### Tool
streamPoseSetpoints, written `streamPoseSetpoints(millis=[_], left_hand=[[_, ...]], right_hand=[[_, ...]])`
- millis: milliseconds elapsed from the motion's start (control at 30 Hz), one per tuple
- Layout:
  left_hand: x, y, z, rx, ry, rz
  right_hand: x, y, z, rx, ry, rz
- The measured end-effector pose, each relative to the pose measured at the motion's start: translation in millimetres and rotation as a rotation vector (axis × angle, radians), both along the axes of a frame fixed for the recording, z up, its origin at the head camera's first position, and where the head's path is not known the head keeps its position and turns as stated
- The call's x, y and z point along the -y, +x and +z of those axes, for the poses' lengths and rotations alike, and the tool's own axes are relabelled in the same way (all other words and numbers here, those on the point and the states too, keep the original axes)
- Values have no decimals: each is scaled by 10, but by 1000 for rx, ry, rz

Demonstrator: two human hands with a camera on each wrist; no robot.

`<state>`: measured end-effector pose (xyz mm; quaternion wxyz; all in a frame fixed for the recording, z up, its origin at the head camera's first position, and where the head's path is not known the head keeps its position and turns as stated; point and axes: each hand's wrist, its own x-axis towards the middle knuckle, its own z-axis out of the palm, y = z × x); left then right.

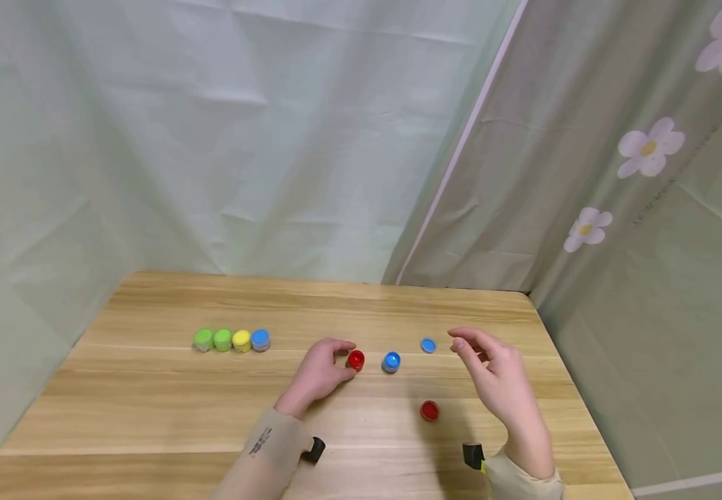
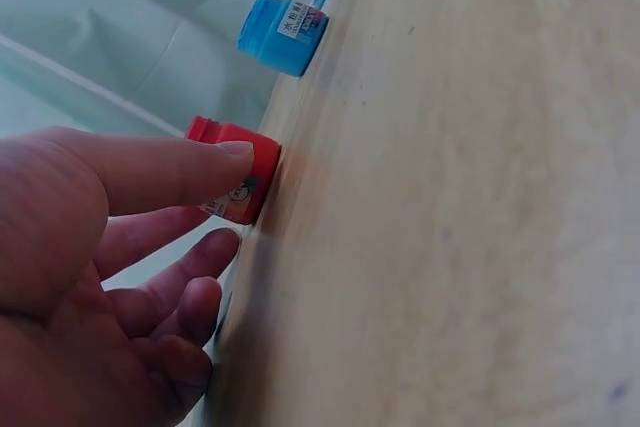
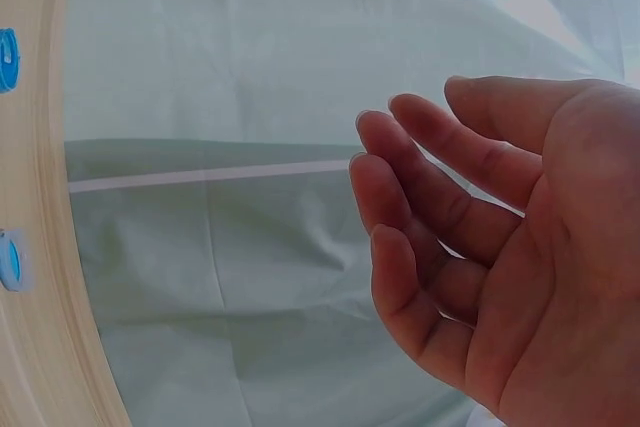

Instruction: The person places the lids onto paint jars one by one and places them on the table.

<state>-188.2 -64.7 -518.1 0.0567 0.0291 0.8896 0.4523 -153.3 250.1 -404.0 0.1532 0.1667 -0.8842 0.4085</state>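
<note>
My left hand point(image 1: 320, 370) holds a small red paint jar point(image 1: 355, 360) between thumb and fingers. Its lid is off, and it stands on the wooden table. In the left wrist view the thumb lies along the side of the red jar point(image 2: 262, 162). Just right of it stands an uncapped blue paint jar point(image 1: 391, 362). Over the right side of the table my right hand point(image 1: 492, 371) hovers with loosely bent fingers and nothing in them. A blue lid point(image 1: 427, 345) lies left of that hand, and a red lid point(image 1: 430, 410) lies nearer the front.
Toward the left of the table point(image 1: 148, 396) stands a row of capped jars: two green ones point(image 1: 203, 339), a yellow one point(image 1: 242, 340) and a blue one point(image 1: 261, 339). A pale curtain point(image 1: 273, 139) hangs behind the table and along its sides.
</note>
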Motion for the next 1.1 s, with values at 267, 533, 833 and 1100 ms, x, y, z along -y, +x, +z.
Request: streamPoseSetpoints(millis=[267,533,833,1100], left_hand=[[-46,-11,-6,14,-25,24],[-90,25,16,1,-61,42],[-69,30,23,-4,-9,70],[66,153,140,-20,169,101]], right_hand=[[6,-2,12,33,13,9],[6,12,25,56,20,13],[4,-4,34,34,18,25],[-10,16,30,84,30,36]])
